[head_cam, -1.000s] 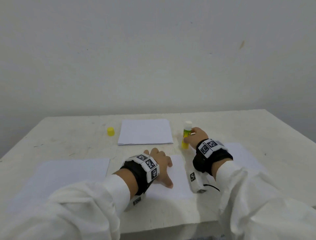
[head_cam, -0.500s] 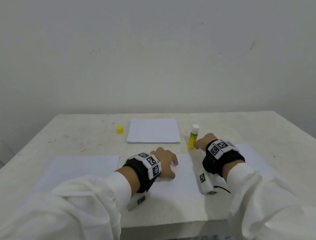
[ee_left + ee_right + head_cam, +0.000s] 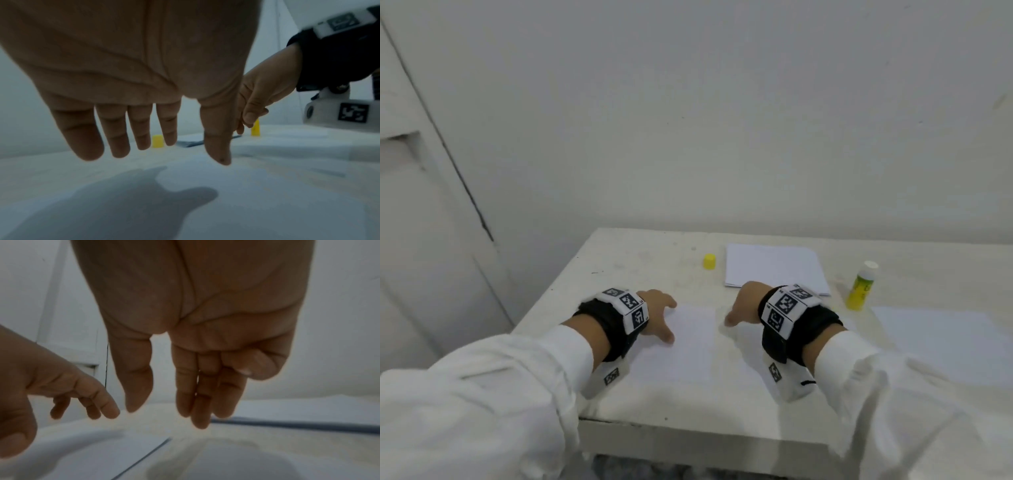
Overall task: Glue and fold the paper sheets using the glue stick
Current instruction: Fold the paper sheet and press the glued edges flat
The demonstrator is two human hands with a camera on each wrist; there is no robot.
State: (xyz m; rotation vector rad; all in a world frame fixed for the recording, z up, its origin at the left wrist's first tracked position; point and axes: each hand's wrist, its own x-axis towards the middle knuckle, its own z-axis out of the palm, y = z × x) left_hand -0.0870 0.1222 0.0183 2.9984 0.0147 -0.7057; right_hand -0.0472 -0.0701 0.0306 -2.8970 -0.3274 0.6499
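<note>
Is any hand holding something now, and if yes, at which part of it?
Nothing is held. The left hand and right hand are both open above the paper; the glue stick stands alone on the table.

The white table (image 3: pixel 640 260) holds a paper sheet (image 3: pixel 681 346) under the fingers, a paper stack (image 3: pixel 774 267), a yellow cap (image 3: pixel 709 261) and a glue stick (image 3: pixel 861 286) beyond them.

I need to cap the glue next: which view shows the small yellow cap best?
The head view: the small yellow cap stands unobstructed on the white table, left of the folded white paper stack. The left wrist view shows it small, between the left hand fingers. The right wrist view does not show it.
</note>
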